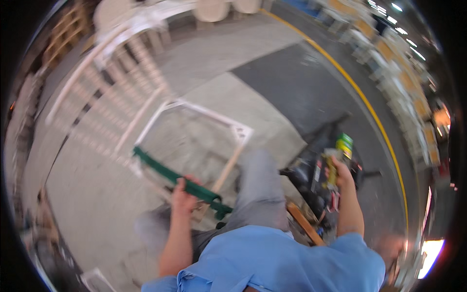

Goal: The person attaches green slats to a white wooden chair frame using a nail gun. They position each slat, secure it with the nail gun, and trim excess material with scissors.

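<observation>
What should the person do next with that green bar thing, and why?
Probably bring the right hand, which holds a blurred yellow-green tool off to the side, over toward the white chair frame. The left hand already grips the green bar across the frame.

A green and yellow label (345, 144) tops the object gripped by the right hand (340, 176).

A yellow floor line (369, 109) curves past white chairs (214, 9) (blurred) and stacked furniture (406, 87).

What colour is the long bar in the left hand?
Dark green bar, clearest in the head view.
</observation>
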